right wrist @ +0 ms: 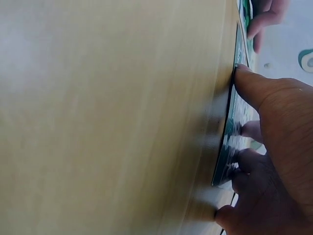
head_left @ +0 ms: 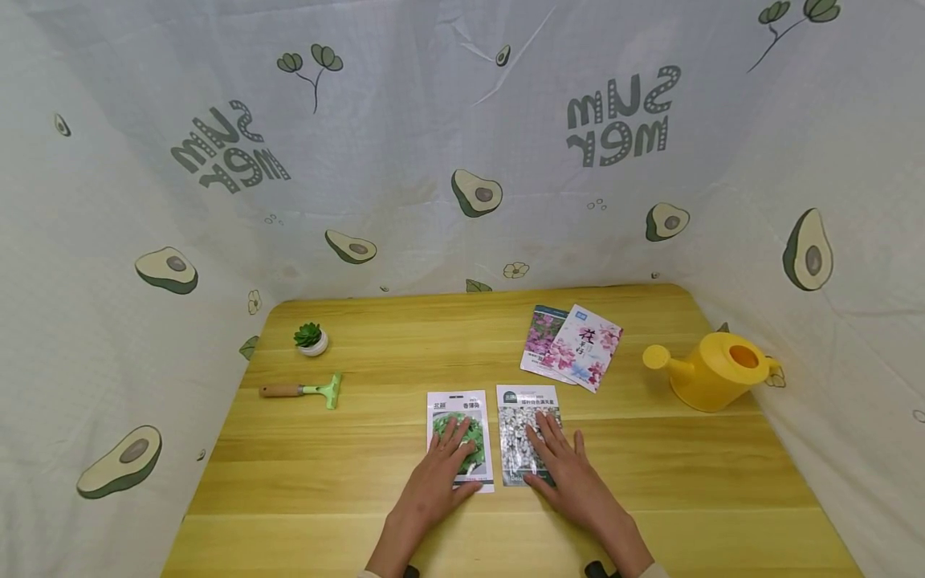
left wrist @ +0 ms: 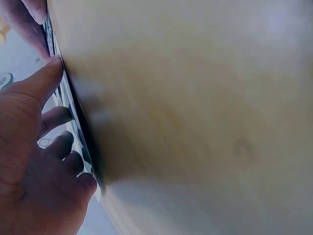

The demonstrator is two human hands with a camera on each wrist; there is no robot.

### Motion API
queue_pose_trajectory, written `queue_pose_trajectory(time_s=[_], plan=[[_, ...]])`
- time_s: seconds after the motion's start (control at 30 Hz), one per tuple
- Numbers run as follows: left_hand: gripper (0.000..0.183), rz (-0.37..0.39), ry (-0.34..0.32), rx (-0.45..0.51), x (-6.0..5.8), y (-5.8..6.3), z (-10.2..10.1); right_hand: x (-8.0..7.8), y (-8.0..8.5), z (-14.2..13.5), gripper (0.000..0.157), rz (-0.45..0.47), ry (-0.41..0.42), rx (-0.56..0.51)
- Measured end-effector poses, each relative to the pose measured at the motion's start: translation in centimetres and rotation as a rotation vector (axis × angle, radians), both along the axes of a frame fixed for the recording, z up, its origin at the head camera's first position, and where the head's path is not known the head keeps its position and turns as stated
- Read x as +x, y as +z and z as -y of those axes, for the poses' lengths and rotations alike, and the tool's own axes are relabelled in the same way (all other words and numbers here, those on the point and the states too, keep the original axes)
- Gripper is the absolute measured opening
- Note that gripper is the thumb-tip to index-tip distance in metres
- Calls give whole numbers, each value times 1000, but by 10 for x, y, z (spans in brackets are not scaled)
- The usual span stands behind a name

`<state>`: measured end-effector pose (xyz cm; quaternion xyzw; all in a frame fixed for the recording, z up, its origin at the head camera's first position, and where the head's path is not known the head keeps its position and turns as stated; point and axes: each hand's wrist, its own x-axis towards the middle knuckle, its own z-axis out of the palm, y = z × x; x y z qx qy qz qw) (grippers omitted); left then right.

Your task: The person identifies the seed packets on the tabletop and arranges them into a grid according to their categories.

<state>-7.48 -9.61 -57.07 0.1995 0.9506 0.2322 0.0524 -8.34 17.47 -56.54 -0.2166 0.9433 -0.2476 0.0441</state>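
Observation:
Two seed packets lie side by side near the front middle of the table. My left hand (head_left: 438, 470) rests on the left one, a white seed packet with a green leaf picture (head_left: 473, 437), its fingers spread over the print and the thumb at the lower edge. On the seed packet with white flowers (head_left: 515, 433), my right hand (head_left: 571, 474) lies with fingers extended and its thumb near the bottom. In both wrist views the fingertips touch the packets, which sit flat on the wood; neither hand curls round anything.
Two more seed packets, one with pink blossoms (head_left: 588, 345) overlapping a purple-flowered one (head_left: 538, 341), lie behind on the right. A yellow watering can (head_left: 723, 373) stands at the right edge. At left are a small potted succulent (head_left: 312, 340) and a green hand rake (head_left: 328, 391) with a wooden handle.

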Motion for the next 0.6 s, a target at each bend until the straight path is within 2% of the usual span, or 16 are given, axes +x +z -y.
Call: queue_pose_trajectory(time_s=[0.37,0.6], plan=[[64,5,-1,6,2,4,-1,0,0,0,73,-11,5,11],[53,-25,-11,-6,0,5,-3,1,1,0,71,-44,4,0]])
